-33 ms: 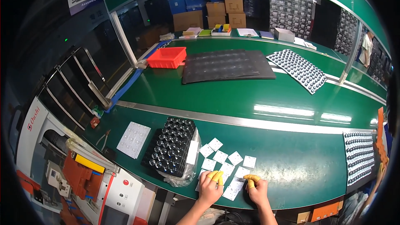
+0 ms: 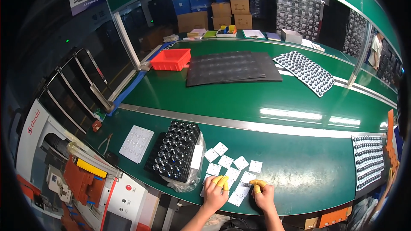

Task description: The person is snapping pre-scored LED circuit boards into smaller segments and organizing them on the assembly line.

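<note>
Several small white square boards with tiny dark marks lie loosely spread on the green table. My left hand, with yellow finger cots, is bent over the boards at the front left, fingers curled together. Whatever may be between its fingertips is hidden. My right hand, also in yellow finger cots, has its fingers pinched together beside the upper corner of a front white board. Anything in that pinch is too small to make out. Left of the boards stands a black tray of clear round lenses, partly wrapped in plastic.
A stack of white sheets lies left of the tray. Panels with black round parts lie at the right edge and far right. Behind are black sheets and a red bin. A machine stands left.
</note>
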Demonstrator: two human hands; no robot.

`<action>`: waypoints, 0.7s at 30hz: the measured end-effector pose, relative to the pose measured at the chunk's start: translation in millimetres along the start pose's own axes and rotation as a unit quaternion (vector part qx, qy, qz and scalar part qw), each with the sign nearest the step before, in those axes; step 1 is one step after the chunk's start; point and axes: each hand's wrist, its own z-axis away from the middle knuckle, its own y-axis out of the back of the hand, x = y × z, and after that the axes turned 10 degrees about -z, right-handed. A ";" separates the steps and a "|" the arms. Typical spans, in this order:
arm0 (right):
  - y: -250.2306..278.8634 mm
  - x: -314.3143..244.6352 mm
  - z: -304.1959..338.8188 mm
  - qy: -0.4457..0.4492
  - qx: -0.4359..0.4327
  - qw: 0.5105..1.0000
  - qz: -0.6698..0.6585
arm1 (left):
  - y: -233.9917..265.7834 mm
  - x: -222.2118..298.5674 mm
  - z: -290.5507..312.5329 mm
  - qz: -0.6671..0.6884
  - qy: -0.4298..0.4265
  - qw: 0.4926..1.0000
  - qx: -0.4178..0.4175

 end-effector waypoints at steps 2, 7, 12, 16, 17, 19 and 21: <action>-1.9 -4.3 0.5 -0.002 -0.002 1.000 0.003 | 1.1 -0.6 -0.2 -0.005 0.000 1.000 0.000; -2.8 -8.7 2.3 0.016 -0.007 1.000 0.010 | 0.5 -0.4 -0.1 0.000 0.001 1.000 0.002; -2.5 -9.9 1.8 0.006 -0.003 1.000 0.018 | -0.1 -1.9 0.7 -0.002 -0.001 1.000 -0.001; -1.7 -7.2 -0.2 0.014 -0.005 1.000 0.028 | 0.2 -1.9 0.7 -0.004 0.000 1.000 -0.004; -2.2 -6.6 0.1 0.015 -0.004 0.999 0.029 | 0.1 -1.8 -0.3 -0.004 0.001 1.000 -0.004; -2.9 -5.7 2.0 0.007 -0.003 1.000 0.016 | -0.2 -1.8 1.2 0.000 0.000 1.000 -0.004; -0.4 -2.8 -1.2 0.010 -0.002 1.000 0.025 | -2.0 -1.2 0.7 0.006 0.000 1.000 -0.005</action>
